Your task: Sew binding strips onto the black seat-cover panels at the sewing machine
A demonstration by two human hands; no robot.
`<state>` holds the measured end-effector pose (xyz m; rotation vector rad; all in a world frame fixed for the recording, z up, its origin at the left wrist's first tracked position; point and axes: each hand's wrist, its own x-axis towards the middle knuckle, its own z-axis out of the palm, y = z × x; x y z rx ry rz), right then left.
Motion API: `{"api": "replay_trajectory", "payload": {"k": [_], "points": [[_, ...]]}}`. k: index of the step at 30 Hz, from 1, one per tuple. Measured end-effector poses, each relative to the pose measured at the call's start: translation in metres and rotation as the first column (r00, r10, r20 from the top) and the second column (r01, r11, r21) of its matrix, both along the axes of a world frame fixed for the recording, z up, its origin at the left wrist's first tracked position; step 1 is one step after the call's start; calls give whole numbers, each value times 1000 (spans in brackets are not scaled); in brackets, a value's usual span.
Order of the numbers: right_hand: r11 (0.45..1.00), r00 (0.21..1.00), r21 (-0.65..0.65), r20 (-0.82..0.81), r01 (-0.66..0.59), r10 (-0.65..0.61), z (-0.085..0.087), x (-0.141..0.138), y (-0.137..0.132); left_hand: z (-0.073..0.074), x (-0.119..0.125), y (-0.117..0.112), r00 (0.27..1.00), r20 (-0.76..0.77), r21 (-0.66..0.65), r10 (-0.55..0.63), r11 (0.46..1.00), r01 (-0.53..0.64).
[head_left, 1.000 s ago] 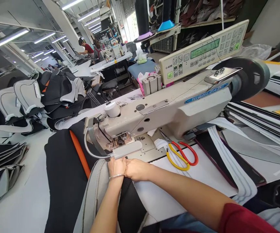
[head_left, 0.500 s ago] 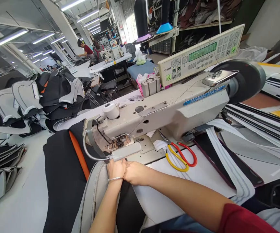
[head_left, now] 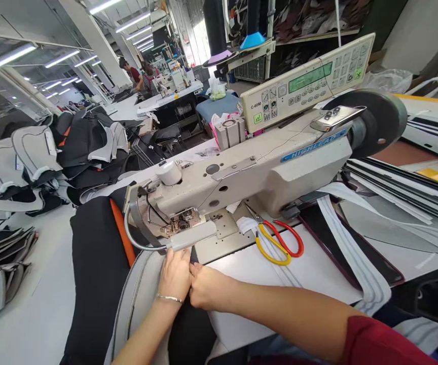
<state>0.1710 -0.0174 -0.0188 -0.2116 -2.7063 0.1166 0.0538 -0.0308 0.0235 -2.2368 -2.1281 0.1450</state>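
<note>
A grey-and-black fabric piece (head_left: 143, 284) with stitched seams lies at the head of the sewing machine (head_left: 234, 172). My left hand (head_left: 175, 276), a bracelet at its wrist, is on the fabric just below the pale lamp bar (head_left: 193, 236); its fingers bend over the material, their tips partly hidden. Against it, my right hand (head_left: 211, 288) is closed in a pinch on the black part of the fabric. The needle area (head_left: 183, 221) is just beyond the lamp bar. An orange strip (head_left: 123, 233) shows along the black material left of the machine.
Scissors (head_left: 280, 243) with red and yellow handles lie right of my hands, near a white striped band (head_left: 367, 268). A control panel (head_left: 306, 83) tops the machine. Sewn covers (head_left: 32, 152) are heaped at left. Two people (head_left: 139, 78) sit farther back.
Both hands have shifted slightly down and toward me with the fabric. My left hand's fingers reach farther forward, and its wrist has swung left. The whole view has shifted slightly.
</note>
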Motion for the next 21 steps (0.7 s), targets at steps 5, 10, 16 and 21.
{"api": "replay_trajectory", "payload": {"k": [5,10,16,21], "points": [[997,998,-69,55,24,-20,7,-2,-7,-3,2,3,1000,-24,-125,12,992,-15],[995,998,-94,60,42,-36,6,-3,-4,-5,5,9,997,-68,-157,30,987,-40],[994,996,-62,32,91,-89,-5,-6,2,-6,2,21,997,-57,-147,60,987,-68],[979,974,-185,220,90,-48,19,6,23,-15,-8,21,998,-56,-95,-15,995,9]]}}
